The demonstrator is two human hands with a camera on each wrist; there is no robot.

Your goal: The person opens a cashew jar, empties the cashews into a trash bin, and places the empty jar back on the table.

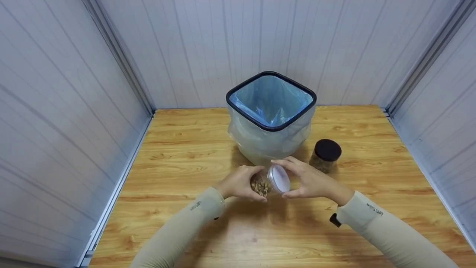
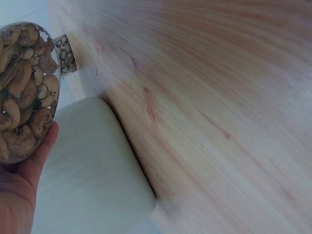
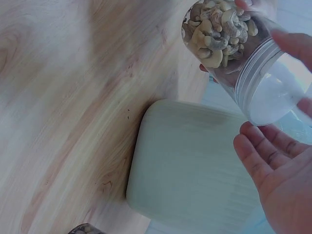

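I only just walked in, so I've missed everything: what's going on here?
A person's left hand grips a tilted clear jar of nuts, while the right hand is at its pale end; whether it's open is hard to tell. The jar is held in front of a lined bin. A second jar, with a dark lid, stands on the table beside the bin.

Pale, seamed panels wall in a wood-grained counter (image 1: 178, 163), with the back wall (image 1: 200, 48) at twelve o'clock, the left wall (image 1: 55, 123) at nine and the right wall (image 1: 442, 123) at three; metal corner strips (image 1: 122, 56) rise at ten and two, and light glints off the counter at six.
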